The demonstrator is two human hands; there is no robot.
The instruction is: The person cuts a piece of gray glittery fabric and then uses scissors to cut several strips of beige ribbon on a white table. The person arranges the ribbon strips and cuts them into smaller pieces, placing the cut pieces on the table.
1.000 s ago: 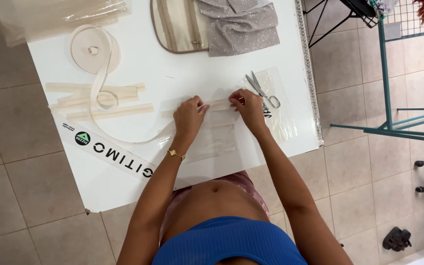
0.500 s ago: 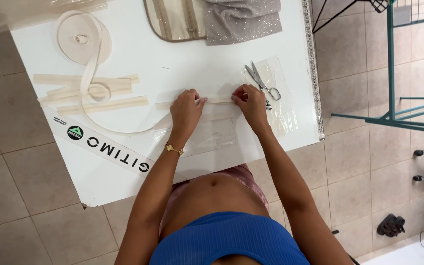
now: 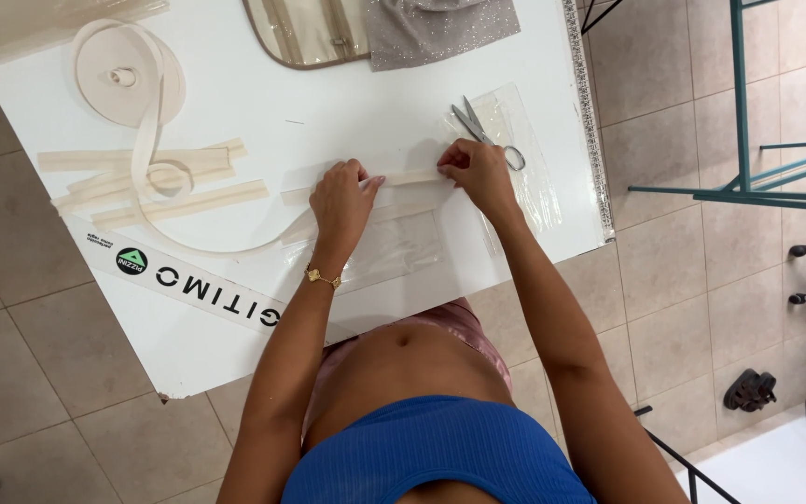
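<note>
my left hand (image 3: 342,201) presses flat and my right hand (image 3: 473,173) pinches the cream strip (image 3: 409,177) over the clear plastic sheet (image 3: 394,247) on the tabletop (image 3: 328,103); if either slips, i think the strip skews.

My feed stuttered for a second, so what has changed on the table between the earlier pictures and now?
Very little. The left hand and right hand still press the cream strip flat over the clear plastic sheet, a little farther apart along it than before. Nothing was picked up or let go. The scissors, tape roll and cut strips lie where they were; only the camera view shifted.
</note>
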